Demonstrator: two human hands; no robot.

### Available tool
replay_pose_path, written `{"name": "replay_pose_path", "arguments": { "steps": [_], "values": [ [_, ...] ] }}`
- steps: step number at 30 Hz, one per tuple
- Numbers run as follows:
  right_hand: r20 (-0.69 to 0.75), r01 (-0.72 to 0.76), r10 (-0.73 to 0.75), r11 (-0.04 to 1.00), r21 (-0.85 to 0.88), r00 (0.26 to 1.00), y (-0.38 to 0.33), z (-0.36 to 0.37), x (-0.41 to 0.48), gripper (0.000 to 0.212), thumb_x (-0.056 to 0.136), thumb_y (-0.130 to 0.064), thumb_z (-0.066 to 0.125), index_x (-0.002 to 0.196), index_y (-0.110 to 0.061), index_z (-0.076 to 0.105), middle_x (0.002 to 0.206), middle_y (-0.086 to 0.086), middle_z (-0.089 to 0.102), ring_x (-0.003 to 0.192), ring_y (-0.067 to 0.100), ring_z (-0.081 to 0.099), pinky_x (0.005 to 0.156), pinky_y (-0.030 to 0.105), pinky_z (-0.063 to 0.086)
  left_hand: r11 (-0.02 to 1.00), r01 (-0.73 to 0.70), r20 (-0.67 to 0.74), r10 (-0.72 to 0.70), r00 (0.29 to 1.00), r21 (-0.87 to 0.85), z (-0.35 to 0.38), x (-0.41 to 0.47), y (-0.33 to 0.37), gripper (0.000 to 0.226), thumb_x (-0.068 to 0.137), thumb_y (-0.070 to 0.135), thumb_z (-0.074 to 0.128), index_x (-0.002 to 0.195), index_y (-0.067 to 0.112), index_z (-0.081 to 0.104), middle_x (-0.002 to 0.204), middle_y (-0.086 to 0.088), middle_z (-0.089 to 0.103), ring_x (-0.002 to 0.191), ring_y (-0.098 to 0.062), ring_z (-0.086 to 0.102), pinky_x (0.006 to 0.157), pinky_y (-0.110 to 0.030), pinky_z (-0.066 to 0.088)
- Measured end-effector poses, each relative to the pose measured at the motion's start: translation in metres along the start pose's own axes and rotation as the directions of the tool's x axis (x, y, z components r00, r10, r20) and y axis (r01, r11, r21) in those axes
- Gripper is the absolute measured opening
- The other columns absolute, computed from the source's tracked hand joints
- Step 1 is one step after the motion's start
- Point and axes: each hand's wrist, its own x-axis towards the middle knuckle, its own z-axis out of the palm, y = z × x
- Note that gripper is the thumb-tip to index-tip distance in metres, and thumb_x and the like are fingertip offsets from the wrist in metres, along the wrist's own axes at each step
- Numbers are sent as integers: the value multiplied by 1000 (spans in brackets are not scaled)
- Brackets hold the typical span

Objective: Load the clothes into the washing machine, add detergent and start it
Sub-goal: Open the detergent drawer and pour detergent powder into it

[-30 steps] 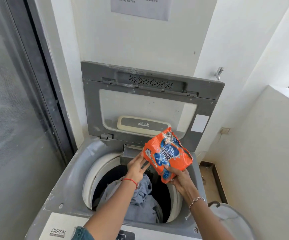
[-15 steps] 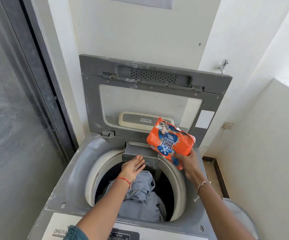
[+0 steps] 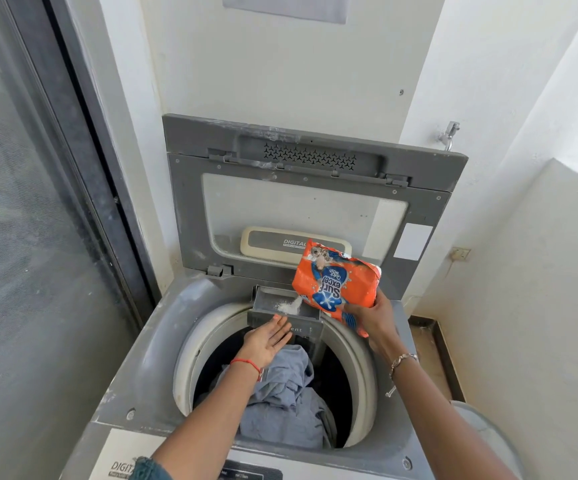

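Note:
A grey top-loading washing machine (image 3: 162,337) stands with its lid (image 3: 308,188) propped upright. Blue-grey clothes (image 3: 291,400) lie in the drum. At the drum's back edge the detergent drawer (image 3: 273,303) is pulled out. My right hand (image 3: 370,317) grips an orange detergent packet (image 3: 332,285), tilted mouth-down over the drawer. White powder (image 3: 289,305) streams from it into the tray. My left hand (image 3: 268,342) is flat with fingers spread, palm up, under the drawer's front edge.
A dark-framed glass door (image 3: 38,202) runs along the left. White walls close in behind and to the right, with a tap (image 3: 448,131) above the lid. A round grey bin rim (image 3: 488,431) sits at the lower right. The control panel (image 3: 246,474) is at the bottom.
The packet has tipped further down over the drawer and powder now pours out. My left hand has slid forward from the clothes to the drawer front.

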Motion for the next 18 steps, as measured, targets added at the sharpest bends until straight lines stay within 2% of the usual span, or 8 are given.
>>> {"name": "replay_pose_path", "arguments": {
  "steps": [3,4,7,10,13,15,18],
  "values": [
    [-1,2,-2,1000,15,1000,0,1,0,47,73,9,70,109,-12,50,111,13,62,91,27,63,68,32,56,1000,-2,1,2,1000,-7,-1,2,0,12,92,6,53,84,2,59,63,-9,71,81,-23,61,73,-33,57],
    [-1,-2,2,1000,29,1000,-1,2,0,47,73,10,69,110,-11,50,109,12,62,88,25,63,65,28,57,1000,-1,-1,1,1000,-11,-2,3,0,12,92,6,53,84,2,60,66,-10,71,81,-23,61,71,-33,57],
    [-4,3,-2,999,45,1000,-1,4,2,46,74,11,68,111,-10,50,103,9,62,81,17,63,55,19,56,1000,5,-4,-5,1000,-28,-3,4,0,11,91,6,54,83,1,60,65,-9,71,80,-23,62,53,-30,57],
    [-6,13,-12,999,41,1000,0,7,4,45,73,12,68,107,-13,50,101,8,62,81,19,63,64,26,56,999,4,-5,-5,1000,-36,-3,6,-1,12,91,6,55,82,2,60,64,-8,71,74,-23,66,51,-29,58],
    [-19,18,-17,998,56,1000,1,11,6,45,72,13,68,106,-12,52,99,8,64,82,21,64,65,29,57,999,5,-7,-5,1000,-43,-3,8,-1,11,92,6,54,83,2,60,73,-11,70,80,-24,62,52,-29,57],
    [-33,9,-7,997,82,999,2,12,8,45,72,13,68,107,-10,53,102,12,65,86,27,65,70,36,56,999,7,-3,-7,1000,-34,-4,8,-1,11,93,6,53,84,2,59,85,-12,65,81,-24,61,57,-30,57],
    [-29,12,-10,997,73,1000,3,11,9,46,70,13,68,107,-9,53,103,13,64,85,27,64,68,35,56,1000,3,13,-3,1000,-26,-3,9,0,11,94,6,51,86,2,58,87,-12,64,81,-23,60,86,-37,51]
  ]
}}
